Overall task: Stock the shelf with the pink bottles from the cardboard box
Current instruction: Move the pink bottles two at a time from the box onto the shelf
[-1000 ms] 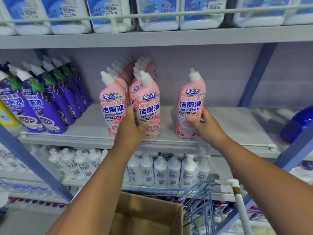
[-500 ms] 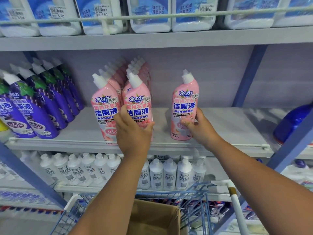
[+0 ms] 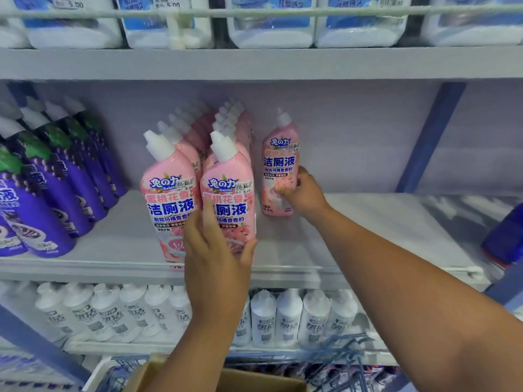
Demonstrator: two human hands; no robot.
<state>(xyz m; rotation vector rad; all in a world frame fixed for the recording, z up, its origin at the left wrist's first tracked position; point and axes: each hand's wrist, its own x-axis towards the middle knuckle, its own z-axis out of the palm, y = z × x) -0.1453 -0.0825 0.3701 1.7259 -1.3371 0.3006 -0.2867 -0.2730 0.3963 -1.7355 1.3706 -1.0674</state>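
The grey middle shelf [image 3: 368, 239] serves as the landmark, a wide board with a pale rail along its front edge. Above it, a higher shelf carries large white jugs [image 3: 271, 26] with blue labels behind a rail. On the middle shelf's left end stand rows of purple bottles [image 3: 53, 188], leaning and running toward the back wall. Below the middle shelf a row of white bottles [image 3: 288, 318] lines the lower level. At the shelf's centre, two rows of pink bottles [image 3: 226, 128] run from the front edge to the back wall. At the head of those rows, by the front rail, stand the front left pink bottle [image 3: 167, 199] and the front right pink bottle [image 3: 229, 193], touching side by side. To their right and farther back on the shelf, the lone pink bottle [image 3: 278, 162] stands upright, apart from the rows. The left hand [image 3: 215, 258] lies against the lower fronts of the two front bottles, fingers straight and spread, thumb out to the right, gripping nothing. The right hand [image 3: 304, 193] curls its fingers round the lone bottle's lower body. Below the shelves, at the bottom edge, shows the rim of the cardboard box [image 3: 254, 380], sitting in a blue wire trolley [image 3: 351, 360].
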